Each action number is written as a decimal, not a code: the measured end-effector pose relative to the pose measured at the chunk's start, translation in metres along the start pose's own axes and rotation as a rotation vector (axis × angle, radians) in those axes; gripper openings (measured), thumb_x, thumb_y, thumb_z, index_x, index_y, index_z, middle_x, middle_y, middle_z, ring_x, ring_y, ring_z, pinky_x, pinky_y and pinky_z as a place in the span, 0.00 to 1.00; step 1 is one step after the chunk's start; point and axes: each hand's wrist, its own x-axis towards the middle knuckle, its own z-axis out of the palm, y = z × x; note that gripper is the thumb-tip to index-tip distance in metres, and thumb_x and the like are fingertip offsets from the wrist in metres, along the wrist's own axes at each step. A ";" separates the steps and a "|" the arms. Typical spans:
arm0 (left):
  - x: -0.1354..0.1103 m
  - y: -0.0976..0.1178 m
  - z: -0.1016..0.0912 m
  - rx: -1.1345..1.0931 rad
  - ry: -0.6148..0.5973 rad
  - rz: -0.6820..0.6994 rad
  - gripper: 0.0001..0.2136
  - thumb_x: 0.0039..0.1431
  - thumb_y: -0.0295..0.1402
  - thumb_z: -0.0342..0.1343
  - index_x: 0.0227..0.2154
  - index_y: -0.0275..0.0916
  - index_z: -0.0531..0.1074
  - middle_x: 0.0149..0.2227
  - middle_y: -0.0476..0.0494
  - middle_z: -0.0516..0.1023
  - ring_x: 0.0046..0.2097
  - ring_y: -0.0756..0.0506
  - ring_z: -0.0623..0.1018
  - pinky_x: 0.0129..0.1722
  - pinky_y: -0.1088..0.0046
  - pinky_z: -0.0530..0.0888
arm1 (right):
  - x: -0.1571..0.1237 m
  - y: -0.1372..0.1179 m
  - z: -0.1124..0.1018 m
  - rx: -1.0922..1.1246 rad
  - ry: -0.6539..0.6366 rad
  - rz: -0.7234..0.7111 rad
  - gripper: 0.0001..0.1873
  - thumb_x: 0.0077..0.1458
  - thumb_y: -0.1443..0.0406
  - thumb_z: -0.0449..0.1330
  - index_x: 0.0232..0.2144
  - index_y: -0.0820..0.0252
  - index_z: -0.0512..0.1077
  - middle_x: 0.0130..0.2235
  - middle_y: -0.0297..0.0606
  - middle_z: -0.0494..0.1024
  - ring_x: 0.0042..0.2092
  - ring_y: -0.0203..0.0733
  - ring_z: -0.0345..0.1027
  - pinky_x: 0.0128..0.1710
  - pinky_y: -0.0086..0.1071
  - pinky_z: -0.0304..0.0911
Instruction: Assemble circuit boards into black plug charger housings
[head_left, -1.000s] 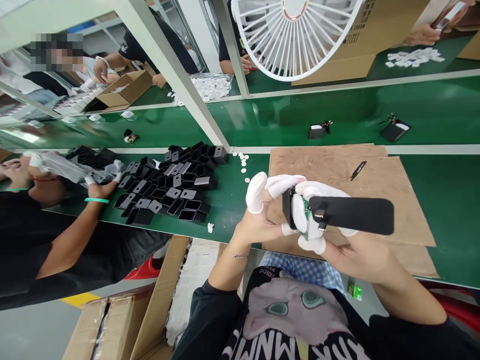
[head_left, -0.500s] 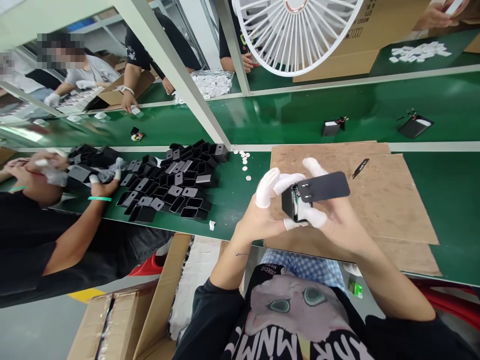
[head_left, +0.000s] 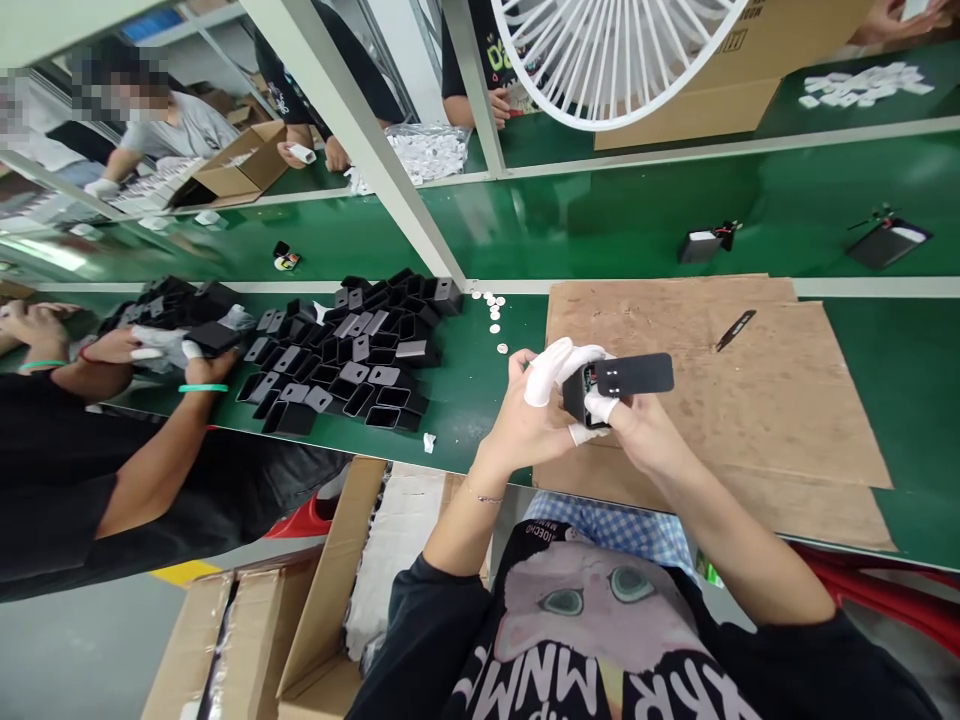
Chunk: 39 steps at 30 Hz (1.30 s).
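My left hand (head_left: 534, 405) and my right hand (head_left: 628, 420) meet over the near edge of a brown cardboard sheet (head_left: 757, 400). Both wear white finger cots. Together they grip a small black device (head_left: 581, 392) with a green board showing inside it. A flat black cover (head_left: 634, 374) sticks out to the right from the device, pinched by my right fingers. My left fingers curl round the device's left side.
A pile of black rectangular casings (head_left: 352, 350) lies left on the green bench, with small white discs (head_left: 491, 305) beside it. A co-worker's arm (head_left: 150, 440) reaches there. Black tweezers (head_left: 735, 329) lie on the cardboard. Two black units (head_left: 701, 245) ride the conveyor. A white fan guard (head_left: 615, 50) hangs above.
My hands have moved down away from the camera toward the cardboard, still holding the device and cover. The units on the conveyor have drifted right.
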 end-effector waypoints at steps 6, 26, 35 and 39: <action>-0.002 -0.002 -0.004 0.030 0.001 -0.044 0.47 0.53 0.52 0.59 0.65 0.49 0.32 0.53 0.36 0.74 0.53 0.38 0.75 0.54 0.53 0.62 | -0.002 -0.011 -0.013 -0.085 -0.155 -0.072 0.31 0.53 0.45 0.61 0.51 0.58 0.67 0.52 0.45 0.73 0.53 0.48 0.68 0.48 0.40 0.70; 0.008 0.027 -0.014 0.501 -0.082 -0.035 0.19 0.58 0.32 0.53 0.53 0.41 0.66 0.46 0.40 0.76 0.49 0.41 0.72 0.42 0.63 0.57 | -0.009 -0.032 -0.017 -0.782 0.230 -0.061 0.10 0.46 0.67 0.58 0.33 0.61 0.76 0.34 0.36 0.80 0.34 0.42 0.72 0.31 0.30 0.63; 0.000 0.018 -0.009 0.383 -0.117 -0.062 0.23 0.58 0.36 0.54 0.56 0.36 0.62 0.47 0.38 0.76 0.50 0.41 0.73 0.45 0.63 0.58 | -0.001 -0.025 -0.028 -0.775 0.133 -0.131 0.07 0.49 0.66 0.54 0.24 0.61 0.72 0.21 0.30 0.72 0.23 0.34 0.63 0.25 0.28 0.57; -0.001 0.016 -0.007 0.331 -0.105 -0.101 0.25 0.58 0.37 0.54 0.57 0.39 0.60 0.49 0.38 0.76 0.52 0.40 0.73 0.46 0.63 0.58 | -0.004 -0.028 -0.032 -0.635 0.030 -0.050 0.08 0.50 0.67 0.56 0.33 0.60 0.74 0.34 0.35 0.79 0.36 0.42 0.73 0.35 0.31 0.66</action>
